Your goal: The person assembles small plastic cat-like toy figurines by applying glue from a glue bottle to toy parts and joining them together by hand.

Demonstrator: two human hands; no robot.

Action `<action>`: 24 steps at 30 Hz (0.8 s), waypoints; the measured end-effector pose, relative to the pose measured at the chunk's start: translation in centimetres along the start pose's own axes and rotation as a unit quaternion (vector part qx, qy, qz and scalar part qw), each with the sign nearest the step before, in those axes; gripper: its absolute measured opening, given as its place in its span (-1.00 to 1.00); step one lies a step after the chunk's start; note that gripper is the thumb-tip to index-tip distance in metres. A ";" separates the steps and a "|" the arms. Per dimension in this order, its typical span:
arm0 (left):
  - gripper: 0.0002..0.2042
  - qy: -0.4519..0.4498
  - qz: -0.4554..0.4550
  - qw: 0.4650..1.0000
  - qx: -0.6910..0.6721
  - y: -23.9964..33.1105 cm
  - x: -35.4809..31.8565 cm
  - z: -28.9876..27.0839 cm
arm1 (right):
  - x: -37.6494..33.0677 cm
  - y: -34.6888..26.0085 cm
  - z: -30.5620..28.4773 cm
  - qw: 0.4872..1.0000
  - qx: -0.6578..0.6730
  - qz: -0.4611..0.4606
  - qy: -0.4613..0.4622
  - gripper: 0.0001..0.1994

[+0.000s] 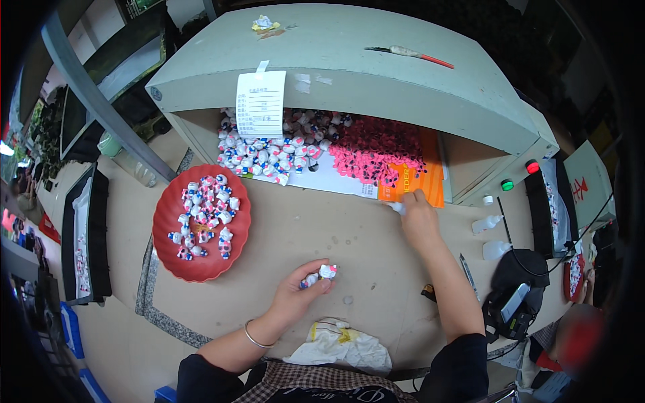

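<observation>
Nearest, the left hand (302,285) pinches a small white-and-pink figurine (321,274) just above the counter (322,232). Farther out, the right hand (418,215) grips a small white bottle (398,207) beside the orange sheet (416,181). The red tray (168,208) of figurines lies left.

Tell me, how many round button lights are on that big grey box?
2. A red button light sits on the right front corner of the grey box, and a green button light sits just below and left of it. Others may be hidden.
</observation>
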State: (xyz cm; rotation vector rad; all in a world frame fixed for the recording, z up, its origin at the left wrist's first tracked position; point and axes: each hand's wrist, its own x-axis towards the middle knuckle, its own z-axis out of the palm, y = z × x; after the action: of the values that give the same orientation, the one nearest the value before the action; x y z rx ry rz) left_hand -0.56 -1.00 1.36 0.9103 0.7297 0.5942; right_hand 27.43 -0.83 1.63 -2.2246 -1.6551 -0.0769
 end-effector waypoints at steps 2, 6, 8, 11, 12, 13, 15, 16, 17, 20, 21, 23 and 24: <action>-0.65 -0.002 0.004 1.000 0.003 -0.3 0.2 -0.2 | -1.8 -0.8 -0.9 0.998 0.060 0.000 0.014 -0.82; -0.63 -0.021 0.002 1.000 0.020 -0.6 -0.1 -0.4 | -6.8 -5.4 -4.2 0.797 0.540 0.220 -0.159 -0.90; -0.63 -0.030 -0.002 0.999 0.030 -0.5 -0.1 -0.1 | -8.6 -7.5 -4.9 0.770 0.573 0.220 -0.174 -0.92; -0.64 -0.036 0.014 0.998 0.054 -0.7 -0.1 0.2 | -9.7 -9.6 -4.8 0.735 0.609 0.217 -0.203 -0.92; -0.64 -0.034 0.031 0.996 0.074 -0.8 -0.2 0.2 | -9.8 -10.0 -4.6 0.728 0.612 0.216 -0.220 -0.92; -0.64 -0.032 0.048 0.994 0.094 -0.9 -0.2 0.4 | -9.9 -10.2 -4.4 0.728 0.613 0.217 -0.219 -0.92; -0.64 -0.040 0.075 0.986 0.145 -0.9 -0.1 0.4 | -9.9 -10.3 -3.4 0.731 0.599 0.225 -0.235 -0.92; -0.64 -0.045 0.101 0.974 0.196 -0.9 -0.2 0.3 | -9.9 -10.4 -3.0 0.730 0.600 0.226 -0.236 -0.92; -0.64 -0.045 0.099 0.975 0.196 -0.9 -0.2 0.2 | -9.8 -10.4 -2.7 0.732 0.595 0.239 -0.232 -0.91; -0.66 -0.048 0.102 0.973 0.203 -0.8 -0.2 0.1 | -10.0 -10.5 -2.3 0.737 0.583 0.253 -0.228 -0.91; -0.66 -0.053 0.095 0.976 0.190 -0.7 -0.3 0.0 | -10.0 -10.6 -2.2 0.742 0.577 0.254 -0.227 -0.90; -0.67 -0.058 0.088 0.979 0.176 -0.6 -0.1 -0.1 | -10.0 -10.6 -2.0 0.740 0.578 0.261 -0.223 -0.90; -0.67 -0.063 0.060 0.987 0.133 -0.6 0.1 -0.1 | -9.9 -10.6 -1.9 0.739 0.579 0.267 -0.219 -0.89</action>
State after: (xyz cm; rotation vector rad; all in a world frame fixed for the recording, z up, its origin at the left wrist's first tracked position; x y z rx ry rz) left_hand -0.55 -1.16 0.79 1.2346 0.6515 0.5476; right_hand 14.75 -7.96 3.59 -1.5662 -0.6826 1.3248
